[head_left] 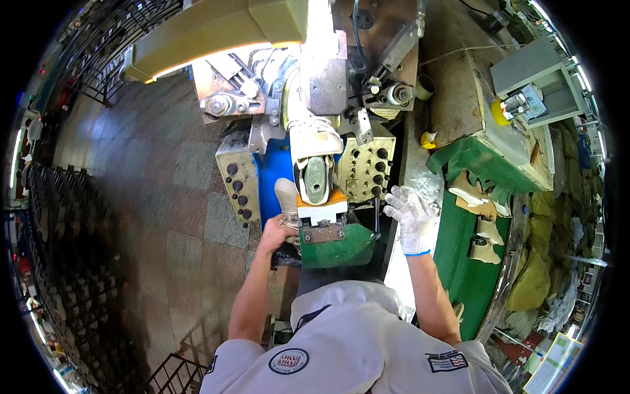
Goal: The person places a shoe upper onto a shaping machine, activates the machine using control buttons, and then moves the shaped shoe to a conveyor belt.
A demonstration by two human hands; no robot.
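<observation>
My bare left hand is closed around a beige shoe upper, left of the machine's front. In the middle, a pale laced shoe sits toe-inward in the machine, with the greenish top of a last showing in its opening. An orange and white rest supports its heel end, above a green curved guard. My right hand, in a white knit glove with a blue cuff edge, is held right of the control box, fingers apart and nothing in it.
Knobbed control boxes flank the machine. At right, a green conveyor carries several beige shoe pieces beside a worn cabinet. Dark racks of shoes stand at left across the tiled floor. A lit lamp housing hangs overhead.
</observation>
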